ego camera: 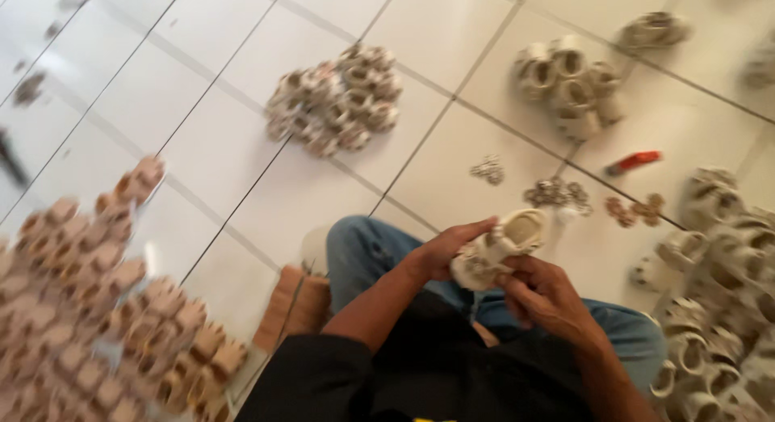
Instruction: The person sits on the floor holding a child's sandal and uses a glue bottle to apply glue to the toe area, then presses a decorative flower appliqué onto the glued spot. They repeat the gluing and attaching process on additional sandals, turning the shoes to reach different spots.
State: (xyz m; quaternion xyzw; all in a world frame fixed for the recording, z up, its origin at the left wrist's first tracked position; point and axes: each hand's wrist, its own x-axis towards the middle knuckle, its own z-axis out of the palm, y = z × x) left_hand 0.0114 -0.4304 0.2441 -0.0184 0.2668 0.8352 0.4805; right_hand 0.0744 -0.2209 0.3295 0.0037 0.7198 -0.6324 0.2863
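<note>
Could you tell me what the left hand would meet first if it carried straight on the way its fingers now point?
The left hand points right, into the small cream shoe that both hands hold. Past it, probably the cream shoes heaped on the tiled floor; depth is unclear.

1. The small cream sandal (496,248) sits between my two hands, above my lap, clear of the floor.
2. It is pale off-white all over, with a rounded, open heel cup and chunky straps across the front.
3. It lies tilted, heel end up and to the right, toe end down toward my left.
4. My left grip (442,251) wraps its toe end; my right grip (542,297) touches it from below, at the sole.
5. Motion blur hides its finer details.
</note>
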